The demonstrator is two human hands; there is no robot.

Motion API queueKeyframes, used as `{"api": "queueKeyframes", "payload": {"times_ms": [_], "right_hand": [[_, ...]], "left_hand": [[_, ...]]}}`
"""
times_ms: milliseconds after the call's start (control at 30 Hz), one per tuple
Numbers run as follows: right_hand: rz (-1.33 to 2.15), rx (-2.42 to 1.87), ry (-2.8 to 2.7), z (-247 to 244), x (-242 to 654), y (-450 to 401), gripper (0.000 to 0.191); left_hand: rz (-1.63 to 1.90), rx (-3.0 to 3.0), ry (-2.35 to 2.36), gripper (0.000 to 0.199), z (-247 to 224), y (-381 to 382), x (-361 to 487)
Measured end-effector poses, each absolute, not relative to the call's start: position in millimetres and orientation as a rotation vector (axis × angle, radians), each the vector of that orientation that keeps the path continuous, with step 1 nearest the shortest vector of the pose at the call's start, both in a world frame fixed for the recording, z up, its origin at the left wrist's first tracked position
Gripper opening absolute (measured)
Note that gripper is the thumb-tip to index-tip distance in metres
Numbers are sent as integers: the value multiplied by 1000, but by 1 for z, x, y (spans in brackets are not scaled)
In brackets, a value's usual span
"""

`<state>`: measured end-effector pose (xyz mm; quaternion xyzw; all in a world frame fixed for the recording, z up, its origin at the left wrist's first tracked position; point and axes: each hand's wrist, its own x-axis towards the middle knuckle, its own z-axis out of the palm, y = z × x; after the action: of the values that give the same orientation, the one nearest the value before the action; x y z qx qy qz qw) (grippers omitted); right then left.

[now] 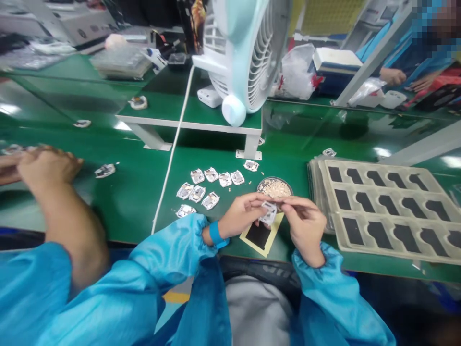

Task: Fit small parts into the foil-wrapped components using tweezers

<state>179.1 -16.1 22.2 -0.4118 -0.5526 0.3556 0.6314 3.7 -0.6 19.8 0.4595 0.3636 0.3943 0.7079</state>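
My left hand (243, 214) is closed on a small pale housing (268, 213) shaped like a watch case. My right hand (306, 223) is pinched at the housing's upper right edge; whatever lies between its fingertips is too small to make out. Just beyond the hands sits a round dish (274, 186) full of tiny beige pieces. Below them, a yellow-edged sheet with a black middle (256, 237) lies on the green table. Several similar housings with parts inside (197, 193) are spread out left of my hands.
Stacked clear trays with dark-bottomed pockets (382, 202) stand at the right. A light blue fan (237, 57) rests on a raised green shelf (162, 103), its white cable (175, 144) crossing the table. At left is a co-worker's arm (68, 202); another person works across the bench.
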Motion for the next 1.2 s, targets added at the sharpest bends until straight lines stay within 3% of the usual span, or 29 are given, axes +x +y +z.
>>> {"api": "queueKeyframes", "payload": {"times_ms": [200,400,800,1200], "right_hand": [[902,-901,-1324,98,118,57,43],[894,-850,-1387,128,97,88,40],[631,-1024,-1624,35,167,28,23],[796,-1049,-1510,15,168,29,20]], "left_hand": [[1355,1001,1041,47,20,26,-20],[1503,939,1048,52,15,39,-34],[1444,1210,1090,41,19,21,-24],[1366,1315,1187,35,20,19,-19]]}}
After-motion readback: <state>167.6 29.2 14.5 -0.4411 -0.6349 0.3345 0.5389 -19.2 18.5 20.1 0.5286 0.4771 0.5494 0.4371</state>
